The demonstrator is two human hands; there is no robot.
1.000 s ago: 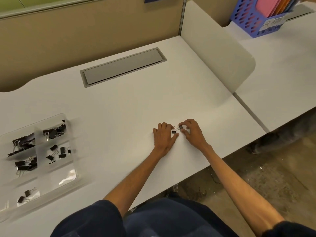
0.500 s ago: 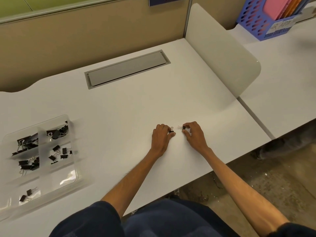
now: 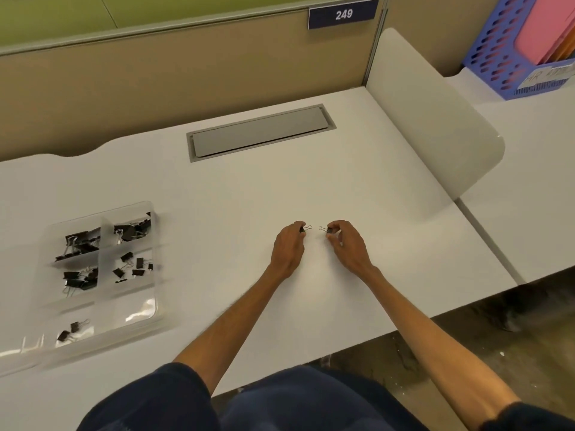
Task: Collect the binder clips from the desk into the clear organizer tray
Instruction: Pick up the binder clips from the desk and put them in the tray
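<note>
While 2 small binder clips, the left clip (image 3: 302, 229) and the right clip (image 3: 328, 230), are sitting pinched in fingertips just above the tabletop (image 3: 249, 194), the left hand (image 3: 287, 248) and right hand (image 3: 348, 247) are each keeping a narrow grip on 1. Black bodies, thin wire loops; whether they are touching the surface is hard to tell. The clear organizer tray (image 3: 149, 309), glossy plastic, is already holding most clips, well apart to the left. No other loose clips are showing.

Two small black binder clips with wire handles were pinched up near the table's middle, one (image 3: 302, 228) in the left hand, one (image 3: 327, 229) in the right, their handles pointing toward each other. The clear organizer tray (image 3: 141, 312) lay well apart at the left, black clips in several compartments.
</note>
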